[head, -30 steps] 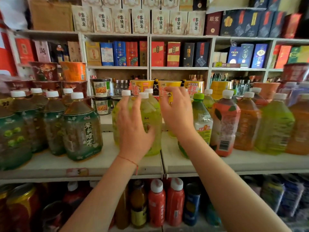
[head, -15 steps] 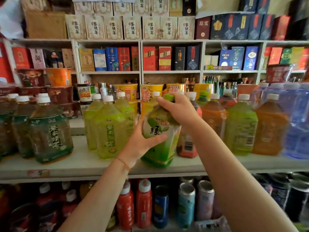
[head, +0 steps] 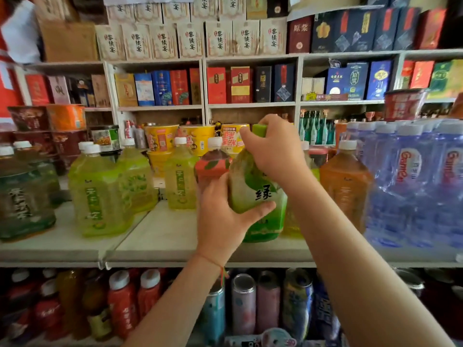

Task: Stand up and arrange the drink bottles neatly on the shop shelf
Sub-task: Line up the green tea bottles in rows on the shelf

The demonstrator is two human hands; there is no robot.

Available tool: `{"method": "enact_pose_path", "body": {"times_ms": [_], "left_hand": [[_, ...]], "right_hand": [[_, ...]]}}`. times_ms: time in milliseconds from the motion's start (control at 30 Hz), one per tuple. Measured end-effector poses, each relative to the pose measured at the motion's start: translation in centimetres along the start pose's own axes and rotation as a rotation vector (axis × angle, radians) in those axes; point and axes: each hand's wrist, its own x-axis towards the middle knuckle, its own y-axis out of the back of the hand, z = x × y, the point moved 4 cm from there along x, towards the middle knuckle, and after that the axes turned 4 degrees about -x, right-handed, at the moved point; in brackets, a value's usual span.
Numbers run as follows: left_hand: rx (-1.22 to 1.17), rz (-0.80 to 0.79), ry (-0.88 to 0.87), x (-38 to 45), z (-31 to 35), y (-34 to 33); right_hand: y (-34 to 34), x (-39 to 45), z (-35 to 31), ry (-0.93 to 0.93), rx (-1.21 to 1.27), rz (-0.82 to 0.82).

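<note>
right hand (head: 276,149) gripping neck under green cap, left hand (head: 225,216) wrapping lower body of green tea bottle (head: 255,194), tilted near shelf (head: 175,236) front edge. risk: bottle slipping off edge, or elbowing orange bottle (head: 347,181) and red-labelled bottle (head: 211,164) crowding just behind, toppling row.

You hold a green tea bottle (head: 260,196) with a green cap, tilted slightly left, its base on the shelf (head: 170,236) among upright yellow-green and orange bottles.
</note>
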Motion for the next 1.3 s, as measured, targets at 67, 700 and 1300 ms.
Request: {"method": "enact_pose_path", "body": {"times_ms": [67, 700, 1300], "left_hand": [[0.268, 0.139, -0.133, 0.8, 0.4, 0.5], [0.434, 0.091, -0.084, 0.1, -1.6, -2.0], [0.351, -0.003, -0.011, 0.0, -1.4, -1.9]], "right_hand": [[0.0, 0.2, 1.3, -0.007, -0.016, 0.028], [0.8, 0.4, 10.6, -0.15, -0.034, 0.006], [6.1, -4.4, 2.3, 0.095, 0.05, -0.073]]}}
